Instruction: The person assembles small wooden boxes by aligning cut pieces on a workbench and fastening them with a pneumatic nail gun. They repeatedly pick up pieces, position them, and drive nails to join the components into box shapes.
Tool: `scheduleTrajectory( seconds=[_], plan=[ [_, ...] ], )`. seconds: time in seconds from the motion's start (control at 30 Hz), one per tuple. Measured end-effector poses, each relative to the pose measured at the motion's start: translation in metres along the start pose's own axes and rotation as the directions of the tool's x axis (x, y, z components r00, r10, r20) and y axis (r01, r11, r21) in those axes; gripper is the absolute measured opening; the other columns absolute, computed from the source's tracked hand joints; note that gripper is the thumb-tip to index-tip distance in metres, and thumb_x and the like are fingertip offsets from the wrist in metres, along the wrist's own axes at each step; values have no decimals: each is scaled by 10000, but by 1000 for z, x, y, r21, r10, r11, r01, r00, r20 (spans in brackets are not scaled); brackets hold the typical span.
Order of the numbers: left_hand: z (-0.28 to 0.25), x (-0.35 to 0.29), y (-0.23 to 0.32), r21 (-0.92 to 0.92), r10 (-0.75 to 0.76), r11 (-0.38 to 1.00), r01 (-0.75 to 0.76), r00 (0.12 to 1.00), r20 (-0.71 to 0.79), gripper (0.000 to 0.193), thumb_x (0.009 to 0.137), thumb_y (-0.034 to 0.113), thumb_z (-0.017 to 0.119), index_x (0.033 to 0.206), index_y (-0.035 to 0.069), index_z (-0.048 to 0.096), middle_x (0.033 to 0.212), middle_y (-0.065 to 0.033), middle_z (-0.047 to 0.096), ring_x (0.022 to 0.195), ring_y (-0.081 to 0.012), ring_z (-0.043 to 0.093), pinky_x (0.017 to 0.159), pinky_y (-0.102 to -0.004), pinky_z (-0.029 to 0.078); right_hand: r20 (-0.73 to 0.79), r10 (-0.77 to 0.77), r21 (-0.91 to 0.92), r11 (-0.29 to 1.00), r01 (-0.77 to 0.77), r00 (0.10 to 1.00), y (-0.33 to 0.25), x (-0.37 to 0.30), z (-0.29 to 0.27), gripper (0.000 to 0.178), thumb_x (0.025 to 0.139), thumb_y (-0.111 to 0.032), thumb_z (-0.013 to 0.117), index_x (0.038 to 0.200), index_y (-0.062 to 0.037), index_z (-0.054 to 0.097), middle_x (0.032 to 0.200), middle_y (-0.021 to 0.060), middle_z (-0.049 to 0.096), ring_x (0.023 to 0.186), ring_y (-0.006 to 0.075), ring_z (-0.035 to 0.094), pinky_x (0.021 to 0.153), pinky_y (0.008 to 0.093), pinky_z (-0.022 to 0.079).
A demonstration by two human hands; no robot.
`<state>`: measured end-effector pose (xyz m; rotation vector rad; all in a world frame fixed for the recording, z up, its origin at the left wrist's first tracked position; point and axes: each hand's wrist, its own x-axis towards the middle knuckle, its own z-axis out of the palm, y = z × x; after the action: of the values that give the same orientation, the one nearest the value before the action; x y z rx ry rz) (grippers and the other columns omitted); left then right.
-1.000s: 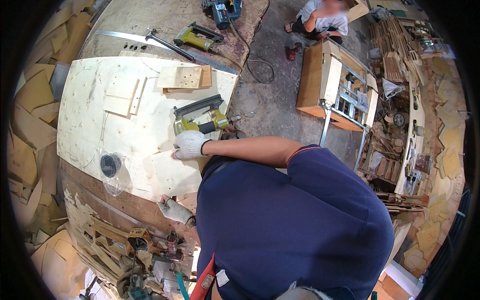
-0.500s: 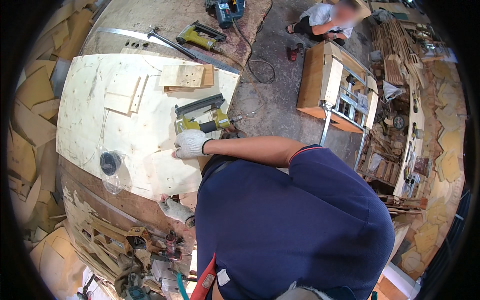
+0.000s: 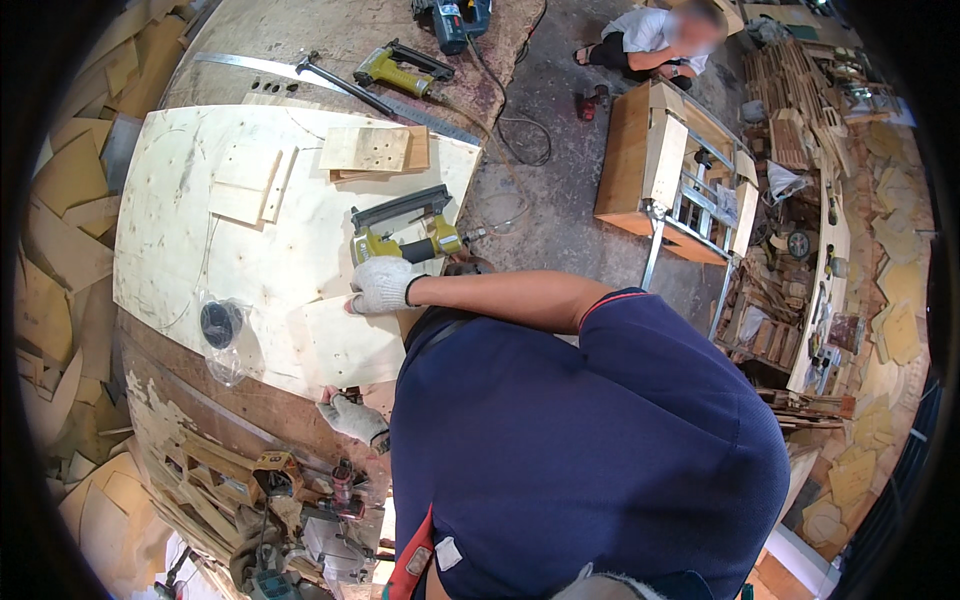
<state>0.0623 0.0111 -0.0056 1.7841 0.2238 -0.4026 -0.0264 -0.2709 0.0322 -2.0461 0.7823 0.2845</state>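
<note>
A small pale plywood piece [image 3: 350,345] lies on a larger plywood sheet [image 3: 165,240], close to my body. My right hand [image 3: 383,284], in a white knit glove with bare fingertips, is closed over the piece's far right edge. At its near left edge, my left hand [image 3: 352,420], in a greyish glove, has its fingertips closed on the border; the underside of that grip is hidden. A yellow-green nail gun [image 3: 400,240] with a dark magazine lies just beyond my right hand, its hose fitting pointing right.
On the sheet are stacked wood blocks [image 3: 365,150], thin boards [image 3: 245,185] and a dark roll in plastic [image 3: 220,325]. Behind lie a hammer [image 3: 345,85], a steel ruler [image 3: 430,120] and a second nail gun [image 3: 400,70]. A person [image 3: 655,45] crouches beside a wooden cabinet [image 3: 625,160].
Both hands and the plywood piece stay practically in place. The view has shifted very slightly, and the crouching person's hands have moved a little.
</note>
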Motion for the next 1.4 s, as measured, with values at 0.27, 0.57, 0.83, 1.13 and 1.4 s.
scheduleTrajectory(
  seconds=[0.27, 0.57, 0.83, 1.13, 1.4],
  plan=[
    [2, -2, 5, -198, -114, 972, 130, 990, 87, 331, 1108, 179, 642, 1397, 21, 603, 1250, -167, 684, 1102, -275, 692, 910, -415, 582, -16, -12, 3, 1000, 12, 1000, 0, 2, 3, 546, 937, -564, 695, 983, -38, 833, 951, 241, 782, 943, 437, 766, 838, 538, 599],
    [9, -6, -4, -132, -47, 990, 44, 999, -26, 282, 1101, 143, 636, 1354, 19, 626, 1235, -145, 692, 1059, -251, 692, 841, -384, 581, -38, -23, 2, 1000, 23, 999, 3, 1, 4, 569, 932, -580, 697, 954, -26, 828, 933, 251, 779, 906, 447, 766, 819, 535, 602],
    [-4, 5, -5, -229, -66, 970, 84, 994, 88, 165, 1110, 138, 636, 1248, 48, 619, 1125, -125, 694, 952, -216, 670, 777, -385, 581, -244, 16, -38, 999, -26, 970, -2, -6, -20, 458, 931, -479, 716, 1077, -49, 775, 978, 229, 782, 921, 430, 770, 834, 548, 602],
    [-6, 1, 1, -233, -60, 971, 60, 998, 5, 217, 1104, 172, 648, 1285, 60, 607, 1198, -138, 672, 1028, -265, 679, 819, -425, 589, -287, -17, -308, 948, -76, 958, 26, -5, -29, 611, 809, -248, 867, 1335, -49, 628, 1292, 233, 648, 1220, 421, 676, 1024, 528, 563],
    [-20, 10, -15, -157, -17, 987, 26, 998, 63, 260, 1079, 144, 630, 1318, 51, 586, 1218, -145, 654, 1035, -269, 676, 869, -428, 605, -424, 86, -304, 924, -231, 902, 51, 6, 11, 550, 860, -168, 815, 1348, -51, 588, 1271, 233, 644, 1079, 427, 738, 884, 536, 616]
  ],
)
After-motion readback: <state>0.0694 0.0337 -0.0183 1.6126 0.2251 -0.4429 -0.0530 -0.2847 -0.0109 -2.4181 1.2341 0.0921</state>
